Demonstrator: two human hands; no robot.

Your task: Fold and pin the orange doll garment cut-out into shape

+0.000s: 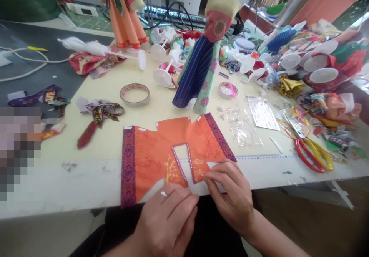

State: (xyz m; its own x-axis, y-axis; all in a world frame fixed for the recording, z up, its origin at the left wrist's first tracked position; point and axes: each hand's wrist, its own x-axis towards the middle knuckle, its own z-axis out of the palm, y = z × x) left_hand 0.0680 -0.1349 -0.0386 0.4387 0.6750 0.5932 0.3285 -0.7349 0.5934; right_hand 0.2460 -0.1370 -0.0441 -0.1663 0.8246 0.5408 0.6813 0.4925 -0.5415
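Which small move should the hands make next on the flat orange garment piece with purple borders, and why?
Probably press the near edge of the orange garment piece flat with the right hand: its fingertips sit there, and the left hand pins the piece.

Nothing legible: red print on the tape roll (134, 94) and marks on the ruler (259, 157) are blurred.

Matt orange paper garment (161, 155), purple patterned trim, on smooth cream table (95, 180)
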